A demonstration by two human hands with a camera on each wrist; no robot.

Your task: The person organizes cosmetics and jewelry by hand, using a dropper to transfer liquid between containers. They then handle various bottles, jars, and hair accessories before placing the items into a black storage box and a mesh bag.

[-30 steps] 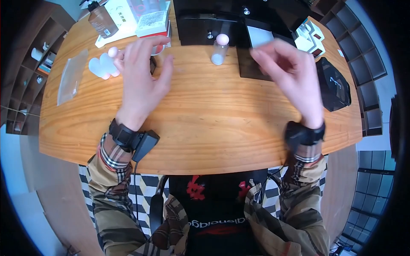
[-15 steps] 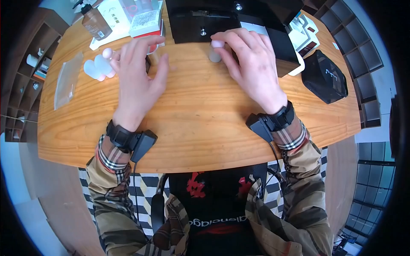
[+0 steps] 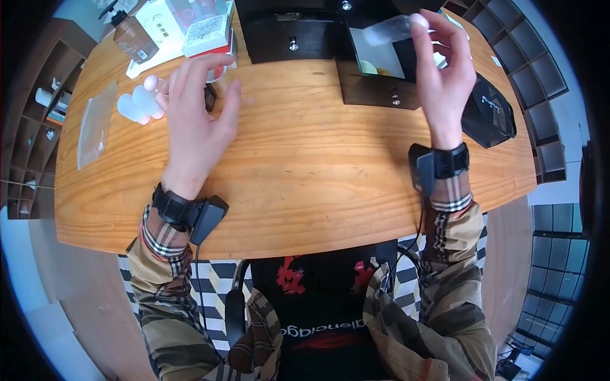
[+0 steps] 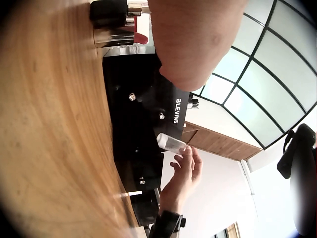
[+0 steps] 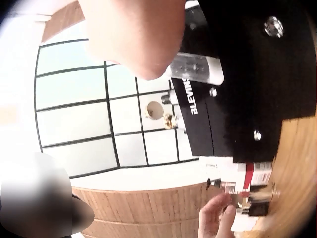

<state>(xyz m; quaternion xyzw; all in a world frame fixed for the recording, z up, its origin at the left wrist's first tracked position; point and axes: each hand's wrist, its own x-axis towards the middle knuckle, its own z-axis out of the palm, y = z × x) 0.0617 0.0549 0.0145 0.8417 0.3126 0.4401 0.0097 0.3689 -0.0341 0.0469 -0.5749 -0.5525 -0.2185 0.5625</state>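
My right hand [image 3: 448, 82] holds a small clear bottle [image 3: 386, 32] by its pale round cap [image 3: 419, 21], tilted on its side above the pulled-out drawer [image 3: 372, 93] of a black chest. White material shows at the bottle's far end in the left wrist view. My left hand [image 3: 197, 108] hovers at the left of the table with relaxed, spread fingers and holds nothing. Beside it lie pale blue rounded pieces [image 3: 135, 105] with a pink ball [image 3: 151, 83]. A clear cup with red in it [image 3: 216, 73] is partly behind the left fingers.
The black chest [image 4: 136, 84] with round knobs stands at the back. Left of it are a brown pump bottle [image 3: 135, 39] and stacked boxes [image 3: 206, 35]. A clear plastic bag [image 3: 95, 127] lies at far left, a black pouch [image 3: 490, 114] at right.
My right hand moved left to the standing bottle, took it by the cap, then lifted it up and right over the drawer. The left hand stays nearly still.
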